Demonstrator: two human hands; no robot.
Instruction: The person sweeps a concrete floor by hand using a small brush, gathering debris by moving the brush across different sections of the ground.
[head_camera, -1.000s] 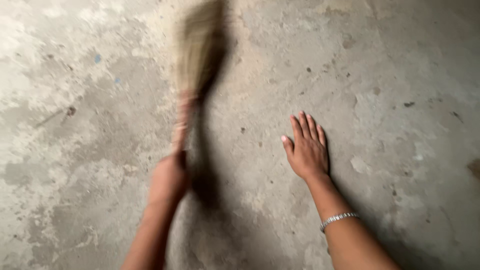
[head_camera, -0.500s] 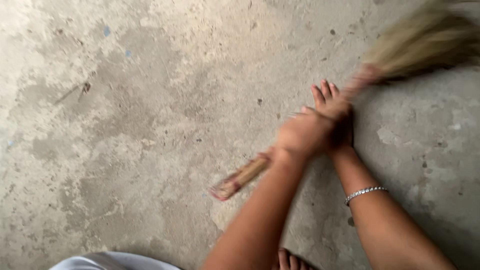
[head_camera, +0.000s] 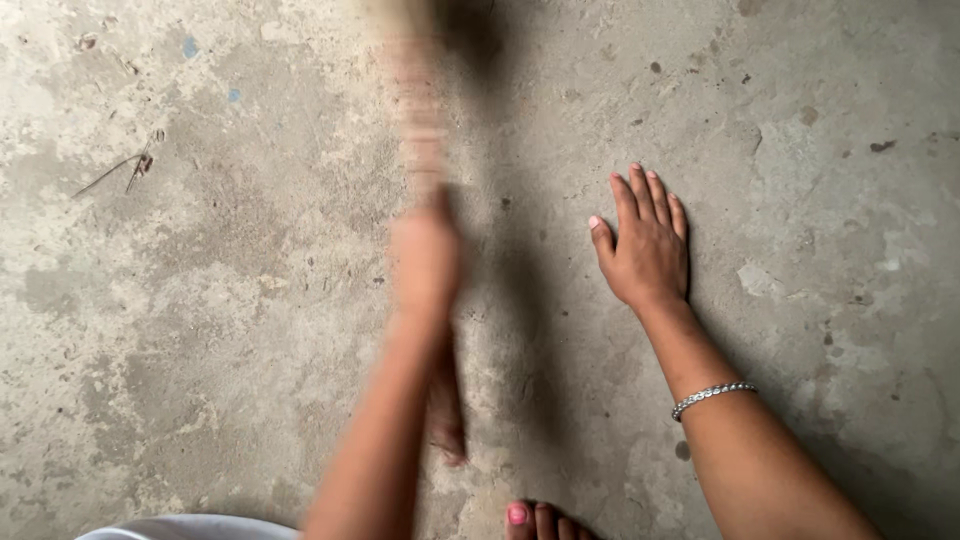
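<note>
Broom (head_camera: 418, 110) blurred, head cut off

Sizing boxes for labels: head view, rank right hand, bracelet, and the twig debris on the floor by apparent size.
1. right hand, flat on the floor
2. and 3. bracelet and twig debris: look alike in extent, so unranked.

Floor: bare concrete (head_camera: 230, 300) — mottled, stained
On it: right hand (head_camera: 647, 250) flat; twig scrap (head_camera: 125, 168); toes (head_camera: 540, 520)
</note>
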